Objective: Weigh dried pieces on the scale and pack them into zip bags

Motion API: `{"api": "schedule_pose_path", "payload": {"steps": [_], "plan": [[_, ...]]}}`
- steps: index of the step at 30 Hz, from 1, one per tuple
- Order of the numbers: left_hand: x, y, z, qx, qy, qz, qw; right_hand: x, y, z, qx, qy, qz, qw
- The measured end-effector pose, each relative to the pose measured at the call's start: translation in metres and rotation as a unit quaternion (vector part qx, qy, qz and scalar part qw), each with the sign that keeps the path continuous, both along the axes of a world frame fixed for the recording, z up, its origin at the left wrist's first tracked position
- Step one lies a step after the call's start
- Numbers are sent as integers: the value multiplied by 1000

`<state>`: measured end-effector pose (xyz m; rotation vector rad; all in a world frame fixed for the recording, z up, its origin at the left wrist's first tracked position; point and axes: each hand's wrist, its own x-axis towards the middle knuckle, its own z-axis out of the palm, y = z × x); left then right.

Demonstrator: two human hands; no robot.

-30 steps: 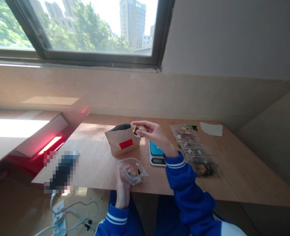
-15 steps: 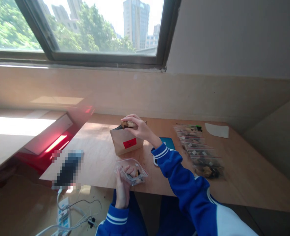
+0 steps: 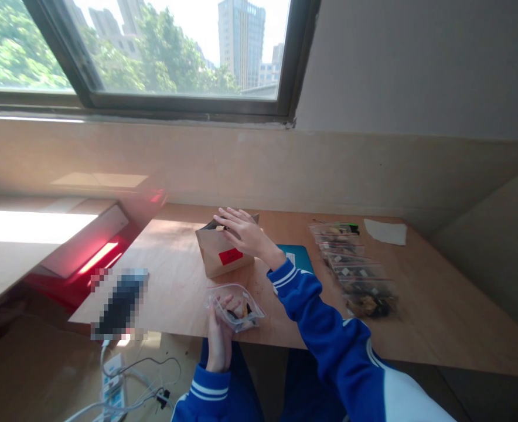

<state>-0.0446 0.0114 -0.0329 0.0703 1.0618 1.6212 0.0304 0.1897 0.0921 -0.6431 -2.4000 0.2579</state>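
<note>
Directly over the wide mouth of the upright paper bag [image 3: 213, 252], the right hand [image 3: 246, 233] reaches in from the right, its fingers spread, a tan piece [image 3: 221, 228] just under them; whether they touch it, I cannot tell. Nearer the worktop's [image 3: 171, 299] front edge, the left hand [image 3: 219, 346] has its fingers around an open clear bag [image 3: 238, 324] with dark pieces inside. A teal pad [image 3: 302, 256] sits under the right forearm, beside the paper bag.

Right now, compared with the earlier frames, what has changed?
The right hand has moved left, from the right side of the paper bag to over its mouth; its fingers have spread, apparently releasing the brown piece, now mostly hidden. The left hand still holds the clear bag.
</note>
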Motion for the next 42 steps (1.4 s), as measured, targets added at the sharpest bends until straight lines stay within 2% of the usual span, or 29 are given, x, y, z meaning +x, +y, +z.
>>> {"api": "schedule_pose_path", "payload": {"steps": [4, 9, 13, 21, 27, 36, 40, 42], "plan": [[2, 1, 4, 3, -7, -7, 1000, 1, 0, -4, 4, 8, -16, 1000], [3, 2, 7, 11, -11, -24, 1000, -2, -1, -6, -2, 78, -36, 996], [-2, 4, 3, 10, -12, 4, 1000, 0, -5, -3, 4, 128, -27, 991], [-3, 7, -3, 23, -15, 22, 999, 26, -22, -8, 36, 53, -108, 992], [1, 8, 1, 35, -28, 8, 999, 50, -42, 0, 80, 42, -170, 981], [10, 5, 16, 67, -4, -28, 997, 56, -56, -2, 34, 73, -164, 983], [10, 6, 23, 94, 8, -33, 995, 63, -79, -2, -20, 176, -155, 972], [9, 6, 25, 107, 13, -39, 993, 68, -96, -2, -79, 243, -139, 957]]}}
